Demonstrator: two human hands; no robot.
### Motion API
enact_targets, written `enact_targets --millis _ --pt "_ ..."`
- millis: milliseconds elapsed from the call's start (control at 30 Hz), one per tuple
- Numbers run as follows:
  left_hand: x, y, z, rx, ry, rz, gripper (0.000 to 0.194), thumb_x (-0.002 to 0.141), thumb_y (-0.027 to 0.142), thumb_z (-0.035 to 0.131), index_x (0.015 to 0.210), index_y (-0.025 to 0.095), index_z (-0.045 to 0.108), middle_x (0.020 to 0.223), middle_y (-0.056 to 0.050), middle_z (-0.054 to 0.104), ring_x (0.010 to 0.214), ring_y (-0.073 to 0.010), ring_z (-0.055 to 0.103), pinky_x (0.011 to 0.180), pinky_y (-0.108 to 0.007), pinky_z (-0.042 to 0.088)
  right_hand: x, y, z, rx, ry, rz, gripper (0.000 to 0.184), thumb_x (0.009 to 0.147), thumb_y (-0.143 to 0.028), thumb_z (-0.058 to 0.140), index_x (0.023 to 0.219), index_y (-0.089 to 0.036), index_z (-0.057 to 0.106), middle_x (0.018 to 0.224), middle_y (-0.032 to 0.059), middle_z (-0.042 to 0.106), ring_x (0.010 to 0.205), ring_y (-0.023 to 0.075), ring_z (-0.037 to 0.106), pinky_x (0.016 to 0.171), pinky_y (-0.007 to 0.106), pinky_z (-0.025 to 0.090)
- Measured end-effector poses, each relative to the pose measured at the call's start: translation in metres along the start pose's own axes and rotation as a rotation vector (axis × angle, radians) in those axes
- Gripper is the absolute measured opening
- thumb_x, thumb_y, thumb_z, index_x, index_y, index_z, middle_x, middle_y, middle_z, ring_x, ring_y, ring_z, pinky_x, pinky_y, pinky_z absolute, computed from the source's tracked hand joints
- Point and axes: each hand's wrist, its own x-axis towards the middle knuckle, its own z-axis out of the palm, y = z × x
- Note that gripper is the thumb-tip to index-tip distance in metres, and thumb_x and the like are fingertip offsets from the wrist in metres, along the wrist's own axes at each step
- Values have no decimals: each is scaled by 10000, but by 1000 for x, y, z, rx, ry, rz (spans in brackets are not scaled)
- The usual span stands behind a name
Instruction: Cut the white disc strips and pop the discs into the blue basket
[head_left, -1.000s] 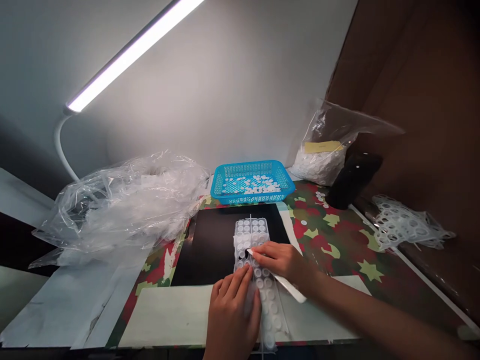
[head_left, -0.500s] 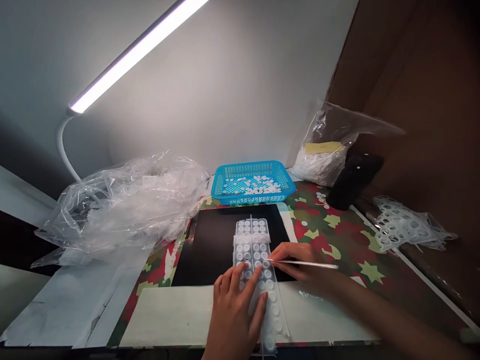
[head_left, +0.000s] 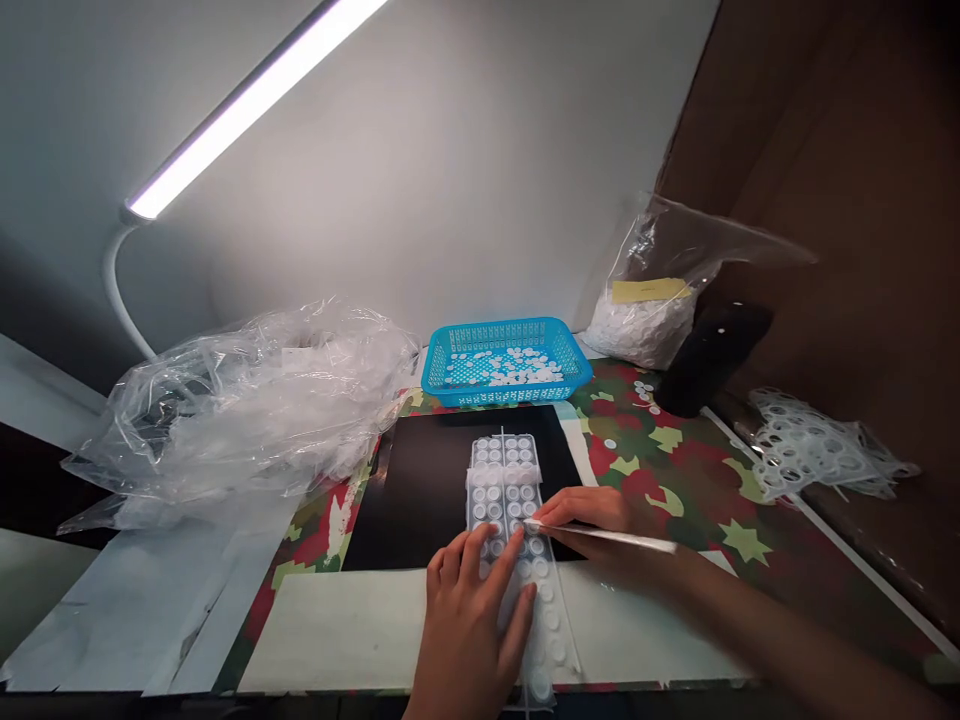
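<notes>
A translucent plastic strip (head_left: 491, 478) with rows of round white caps lies lengthwise before me, its upper part over a black mat (head_left: 427, 470). My left hand (head_left: 469, 610) rests on the strip's lower half, fingers spread and fingertips touching the caps; it grips nothing. From the right, my right hand (head_left: 589, 512) pinches slim, pale tweezers (head_left: 622, 537). Their tip points left at a cap in the right-hand rows, close to my left index fingertip. Whether the tip holds anything is too small to tell.
A blue basket (head_left: 506, 398) with loose white discs stands behind the mat. Clear plastic bags (head_left: 262, 400) heap up at left. At right are a bag of white pieces (head_left: 637, 325), a black object (head_left: 712, 355) and white ring frames (head_left: 821, 450). A lamp (head_left: 255, 110) shines above.
My right hand has shifted slightly, and the tweezers' tip has moved a little left and down toward the left fingertips. My left hand stays on the strip. The camera view has tilted slightly.
</notes>
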Motion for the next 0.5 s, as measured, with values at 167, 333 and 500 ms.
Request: enact_targets --millis 167,333,500 --pt "1 0 1 -8 13 -6 479 875 302 517 1346 335 439 1266 -51 499 1115 -247 464 910 -397 390 -2 4 2 0 -22 5 155 919 -227 509 907 -195 660 874 46 720 784 141 675 694 245 540" --pt "1 0 1 -15 18 -6 455 875 303 518 1326 326 468 1256 -58 508 1112 -246 464 905 -401 379 -3 6 9 -97 6 -12 169 929 -196 481 976 -193 644 942 56 703 853 155 672 728 251 549" --pt "2 0 1 -45 39 -22 434 876 320 522 1309 336 488 1246 -57 530 1105 -245 474 906 -405 369 -1 2 15 -249 87 -14 234 941 -149 419 1069 -186 611 1019 84 682 922 173 657 771 273 550"
